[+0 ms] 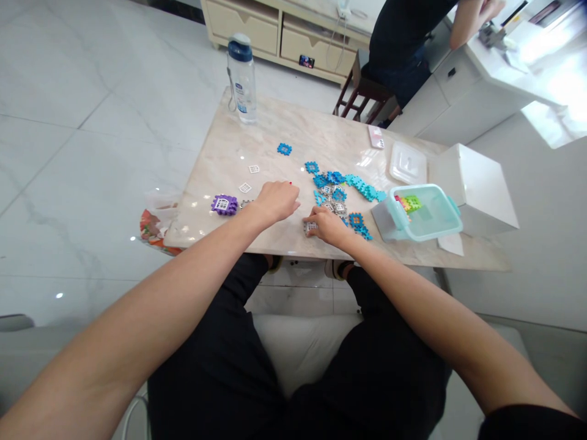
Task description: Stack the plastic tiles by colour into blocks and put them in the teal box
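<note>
My left hand [278, 200] is closed above the front of the table, its fingers curled down. Whatever those fingers hold, if anything, is hidden; a tiny red spot shows at the knuckles. To the right, my right hand [326, 226] pinches a grey window-shaped building piece [310, 227] near the table's front edge. Just beyond it lies a loose heap of grey pieces [340, 208] and blue square pieces [335, 177]. Left of my left hand sits a purple stack [224, 205] with a white window piece on top, and a grey piece [246, 203] partly covered by my forearm.
White window pieces [245, 187] and a blue piece [284, 149] lie farther back. A teal row [364, 187] leads toward a clear tub [426, 235] holding colourful pieces. A bottle [246, 91], a lid [408, 163] and a white box [486, 189] stand around. Another person sits beyond.
</note>
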A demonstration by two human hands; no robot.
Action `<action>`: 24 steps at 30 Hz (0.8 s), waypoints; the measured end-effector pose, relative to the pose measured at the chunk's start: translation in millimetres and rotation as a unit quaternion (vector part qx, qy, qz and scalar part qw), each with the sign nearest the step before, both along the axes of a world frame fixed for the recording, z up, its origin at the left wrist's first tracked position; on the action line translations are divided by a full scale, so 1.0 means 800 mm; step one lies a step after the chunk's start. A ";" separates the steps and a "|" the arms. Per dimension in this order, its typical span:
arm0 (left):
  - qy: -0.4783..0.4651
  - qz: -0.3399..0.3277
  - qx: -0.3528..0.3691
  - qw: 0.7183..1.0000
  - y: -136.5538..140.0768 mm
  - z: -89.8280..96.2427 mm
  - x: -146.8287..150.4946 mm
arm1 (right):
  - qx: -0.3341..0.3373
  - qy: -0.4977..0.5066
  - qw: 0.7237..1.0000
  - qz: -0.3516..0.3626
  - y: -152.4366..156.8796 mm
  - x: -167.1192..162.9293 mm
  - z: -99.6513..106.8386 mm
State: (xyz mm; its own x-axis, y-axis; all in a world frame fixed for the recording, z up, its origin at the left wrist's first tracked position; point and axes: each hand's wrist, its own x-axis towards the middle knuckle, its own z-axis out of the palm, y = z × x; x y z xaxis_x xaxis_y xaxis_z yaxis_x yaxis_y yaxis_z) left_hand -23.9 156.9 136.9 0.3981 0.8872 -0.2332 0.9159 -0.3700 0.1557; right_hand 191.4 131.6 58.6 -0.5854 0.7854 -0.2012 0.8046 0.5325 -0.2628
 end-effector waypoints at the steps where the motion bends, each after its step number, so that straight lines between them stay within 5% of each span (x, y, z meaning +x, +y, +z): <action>1: 0.001 0.000 -0.001 1.000 0.000 0.000 0.000 | 0.001 -0.003 1.000 -0.002 -0.001 -0.002 0.000; 24: 0.009 -0.006 0.012 1.000 0.003 -0.005 -0.006 | -0.004 -0.026 1.000 -0.005 -0.001 0.017 0.024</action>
